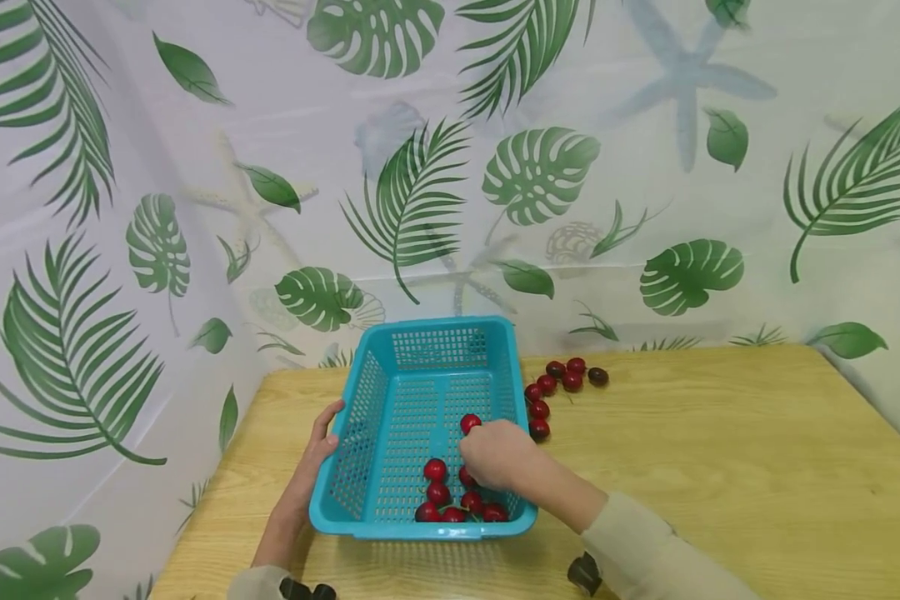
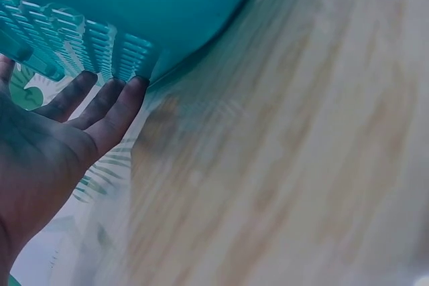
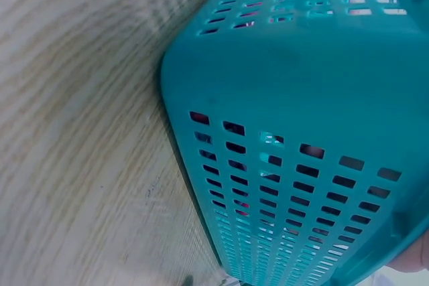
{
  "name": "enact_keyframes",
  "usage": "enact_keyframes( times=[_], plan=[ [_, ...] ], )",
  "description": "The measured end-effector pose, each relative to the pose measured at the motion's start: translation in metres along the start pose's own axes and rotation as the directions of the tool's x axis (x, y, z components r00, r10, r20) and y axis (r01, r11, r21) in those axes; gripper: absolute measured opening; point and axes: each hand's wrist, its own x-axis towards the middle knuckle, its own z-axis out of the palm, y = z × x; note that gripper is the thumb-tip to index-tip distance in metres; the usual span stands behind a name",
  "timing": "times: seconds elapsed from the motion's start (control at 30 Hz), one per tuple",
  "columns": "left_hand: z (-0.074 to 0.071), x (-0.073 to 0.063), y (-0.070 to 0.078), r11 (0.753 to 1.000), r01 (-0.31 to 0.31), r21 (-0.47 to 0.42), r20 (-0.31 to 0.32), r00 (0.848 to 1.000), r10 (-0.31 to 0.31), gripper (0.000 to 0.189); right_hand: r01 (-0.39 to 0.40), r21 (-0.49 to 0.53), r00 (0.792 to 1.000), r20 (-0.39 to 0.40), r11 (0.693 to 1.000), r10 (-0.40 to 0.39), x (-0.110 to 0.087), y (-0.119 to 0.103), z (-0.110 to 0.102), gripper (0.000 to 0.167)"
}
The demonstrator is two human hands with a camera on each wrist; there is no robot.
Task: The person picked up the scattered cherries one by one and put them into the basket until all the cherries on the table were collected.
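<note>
The basket [image 1: 420,530] looks like smooth, slightly glossy plastic; the cherries [image 1: 435,470] are glossy, the surface [image 1: 720,442] smooth wood grain, the sleeves [image 1: 648,546] matt cloth.

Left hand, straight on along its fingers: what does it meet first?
Probably the blue basket, at its slotted left wall: the fingertips of the left hand seem to touch it, though exact contact is unclear.
</note>
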Motion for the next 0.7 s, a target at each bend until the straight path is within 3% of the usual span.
enact_keyframes(
  times=[0.43,0.7],
  plan=[
    [0.0000,-0.0050,-0.0044,0.999,0.040,0.012,-0.020,0.999,-0.040,0.061,0.040,0.123,0.988,-0.156,0.992,-0.021,-0.0057,0.0019,0.0045,0.031],
    [0.0008,-0.0023,0.0006,0.999,0.035,-0.007,-0.004,0.999,-0.035,0.061,0.061,0.278,0.951,-0.308,0.959,0.029,-0.0053,0.0060,0.0012,0.031]
  ],
)
